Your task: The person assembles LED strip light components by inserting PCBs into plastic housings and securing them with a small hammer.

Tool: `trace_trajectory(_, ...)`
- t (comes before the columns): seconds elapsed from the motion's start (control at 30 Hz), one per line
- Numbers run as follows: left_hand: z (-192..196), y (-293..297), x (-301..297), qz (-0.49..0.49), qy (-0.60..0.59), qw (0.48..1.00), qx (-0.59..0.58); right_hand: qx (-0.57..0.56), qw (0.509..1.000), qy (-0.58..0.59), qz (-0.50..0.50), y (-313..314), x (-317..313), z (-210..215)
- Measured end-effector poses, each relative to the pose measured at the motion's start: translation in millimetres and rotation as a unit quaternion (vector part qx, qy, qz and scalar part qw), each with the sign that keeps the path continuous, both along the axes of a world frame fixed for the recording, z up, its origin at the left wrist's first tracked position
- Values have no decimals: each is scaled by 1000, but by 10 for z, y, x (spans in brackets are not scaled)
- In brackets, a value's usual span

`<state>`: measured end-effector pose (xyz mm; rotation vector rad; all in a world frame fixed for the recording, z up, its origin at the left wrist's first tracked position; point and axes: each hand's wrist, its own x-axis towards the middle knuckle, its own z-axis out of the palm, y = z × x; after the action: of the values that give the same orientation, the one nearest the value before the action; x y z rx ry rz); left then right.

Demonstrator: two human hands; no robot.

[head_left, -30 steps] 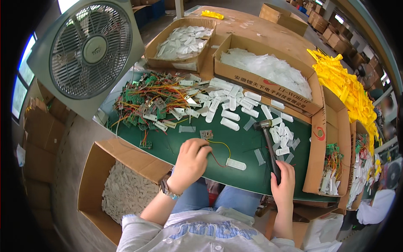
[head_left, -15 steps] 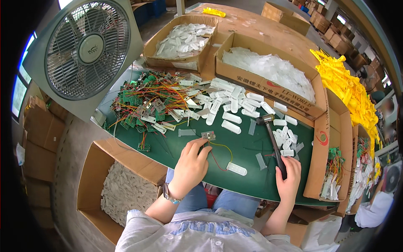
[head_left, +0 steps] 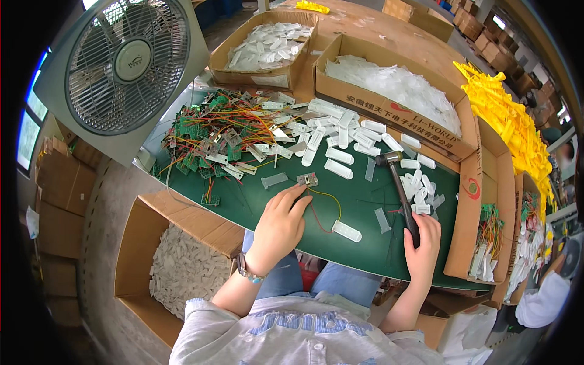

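Note:
My left hand (head_left: pixel 278 226) rests on the green work surface with its fingers stretched forward, fingertips at the near edge of a small circuit board (head_left: pixel 308 179). From that board a yellow and a red wire run to a white oblong plastic piece (head_left: pixel 347 231) lying to the right of my left hand. My right hand (head_left: pixel 422 243) is closed loosely round the lower handle of a hammer (head_left: pixel 399 188), thumb on its left side. The hammer's dark head points away from me and appears to rest among white plastic covers (head_left: pixel 339 168).
Wired green circuit boards (head_left: pixel 213 137) are heaped at left. Cardboard boxes of clear plastic pieces (head_left: pixel 395 82) and white ones (head_left: pixel 267 45) stand behind. A box with wired boards (head_left: pixel 486 243) is at right, a fan (head_left: pixel 131 61) at left, and a box of pale pieces (head_left: pixel 185 267) below.
The whole view has shifted slightly. Both hands keep nearly the same places, the left by the circuit board and the right on the hammer handle.

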<state>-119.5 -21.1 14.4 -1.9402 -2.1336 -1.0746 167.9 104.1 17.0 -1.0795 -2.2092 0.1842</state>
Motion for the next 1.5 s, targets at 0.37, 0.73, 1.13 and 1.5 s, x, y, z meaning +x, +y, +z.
trace_trajectory(0.37,-10,9,-8,-1,-3,1000,3,-20,1000,-11,1,0,9,2)
trace_trajectory(0.73,687,707,-187,-176,13,983,-42,-5,1000,-19,-2,5,43,-39)
trace_trajectory(1.13,261,1446,-120,-53,255,964,-56,-17,1000,-14,10,2,70,-100)
trace_trajectory(1.5,255,371,771,-144,208,966,-58,102,992,-79,-11,-156,-55,36)
